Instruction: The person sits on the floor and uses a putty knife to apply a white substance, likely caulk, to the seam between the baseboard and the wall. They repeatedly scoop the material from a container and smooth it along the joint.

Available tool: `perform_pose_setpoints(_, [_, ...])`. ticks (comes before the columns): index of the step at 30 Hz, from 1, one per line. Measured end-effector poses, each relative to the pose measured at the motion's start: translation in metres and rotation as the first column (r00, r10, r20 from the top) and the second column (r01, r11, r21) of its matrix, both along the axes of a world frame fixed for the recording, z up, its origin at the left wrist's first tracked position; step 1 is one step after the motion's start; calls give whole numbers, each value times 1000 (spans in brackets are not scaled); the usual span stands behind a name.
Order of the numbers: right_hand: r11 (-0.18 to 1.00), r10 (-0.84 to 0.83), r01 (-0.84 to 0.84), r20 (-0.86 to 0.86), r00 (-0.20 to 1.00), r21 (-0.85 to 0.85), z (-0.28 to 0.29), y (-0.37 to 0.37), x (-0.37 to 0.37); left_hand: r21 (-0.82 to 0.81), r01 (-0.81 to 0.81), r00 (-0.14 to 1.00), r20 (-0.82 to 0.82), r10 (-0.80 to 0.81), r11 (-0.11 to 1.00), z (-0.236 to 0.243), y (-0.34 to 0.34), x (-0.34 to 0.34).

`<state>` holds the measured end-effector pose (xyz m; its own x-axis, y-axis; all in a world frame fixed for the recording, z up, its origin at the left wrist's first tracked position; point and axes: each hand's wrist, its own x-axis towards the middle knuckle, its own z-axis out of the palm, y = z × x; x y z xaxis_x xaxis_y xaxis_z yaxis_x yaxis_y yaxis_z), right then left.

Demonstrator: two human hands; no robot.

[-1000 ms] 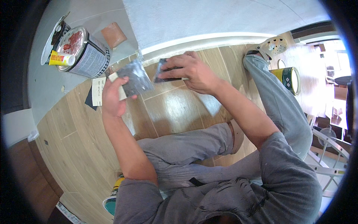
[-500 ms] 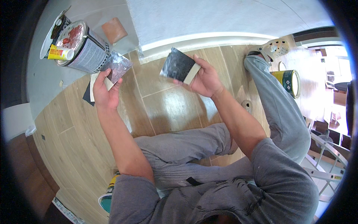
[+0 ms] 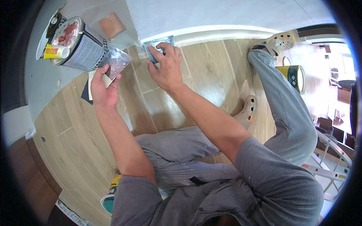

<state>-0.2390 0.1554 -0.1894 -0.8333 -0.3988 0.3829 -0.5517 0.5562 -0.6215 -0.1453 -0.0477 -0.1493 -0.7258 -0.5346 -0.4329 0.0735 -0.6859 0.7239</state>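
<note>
My left hand [image 3: 103, 88] grips a flat metal putty spreader [image 3: 119, 61], its blade smeared with greyish-pink residue, beside the large paint can. With fingers bent over its back, my right hand [image 3: 167, 69] holds a second spreader [image 3: 166, 39] with a dark, shiny blade. That blade lies at the foot of the wall, by the end of the white baseboard [image 3: 211, 32]; whether its edge touches the surface is hidden. The paint can [image 3: 85, 49] has red smears on its lid, and a yellow-and-white tube [image 3: 56, 52] rests on it.
A reddish tile-like piece [image 3: 112, 25] lies behind the can. Dark and cream flat pieces [image 3: 86, 94] are under my left hand. A green-and-yellow can [image 3: 296, 79] stands right, past my bent leg, with a ladder [image 3: 328, 173] behind. Another can [image 3: 109, 197] is by my left elbow.
My right hand has swung left and forward, carrying its spreader from mid-air to the base of the wall, blade turned over. The left hand stays almost where it was.
</note>
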Motion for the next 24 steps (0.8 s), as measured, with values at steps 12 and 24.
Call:
perform_pose_setpoints(12, [1000, -14, 14, -48, 999, 5, -17, 0, -15, 22, 15, 998, -55, -14, 1000, 3, 7, -1])
perform_pose_setpoints(24, [1000, 10, -10, 29, 1000, 4, -7, -8, -7, -7, 9, 1000, -9, -9, 1000, 1, 5, -2])
